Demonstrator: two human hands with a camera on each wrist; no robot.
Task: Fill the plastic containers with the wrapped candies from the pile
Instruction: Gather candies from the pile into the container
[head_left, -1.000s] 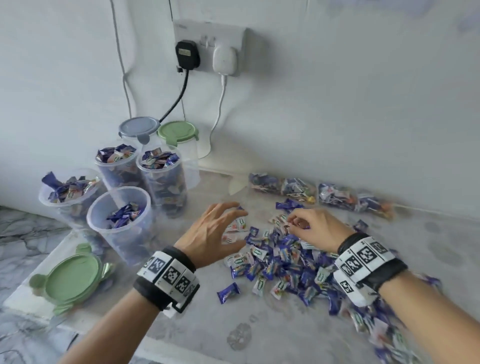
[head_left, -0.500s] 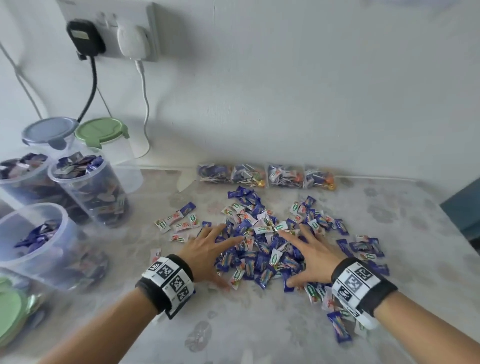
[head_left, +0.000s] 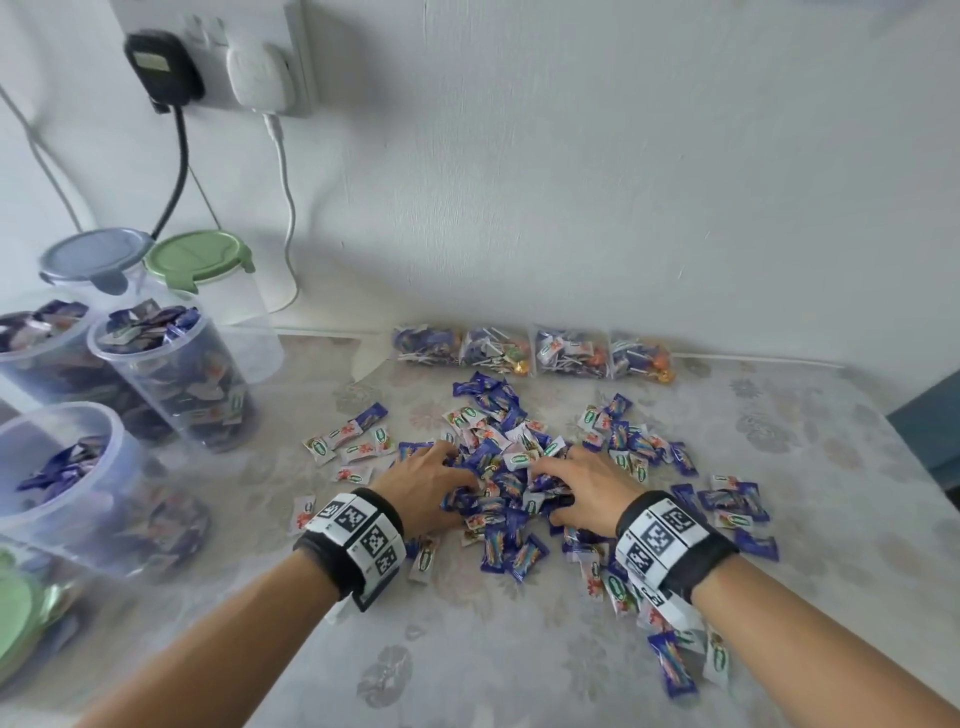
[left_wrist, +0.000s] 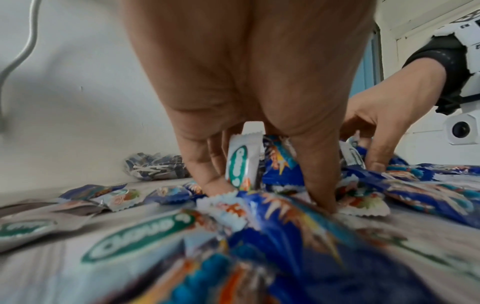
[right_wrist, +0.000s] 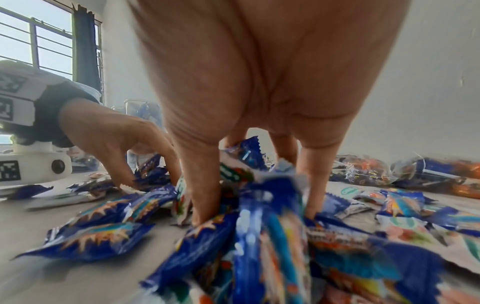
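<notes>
Left hand (head_left: 426, 480) & right hand (head_left: 584, 486), fingers curled into candy pile (head_left: 511, 467) mid-tabletop; overfull scoop could've spilled before containers (head_left: 171, 379).

A wall socket (head_left: 208, 57) holds a black plug (head_left: 158, 65) and a white charger (head_left: 260, 73), their cables hanging down the wall. Four clear bags of lollipops (head_left: 535, 353) lie in a row against the wall on the patterned surface (head_left: 467, 665). The right wrist view shows a barred window (right_wrist: 33, 41) with a dark curtain (right_wrist: 85, 47).
</notes>
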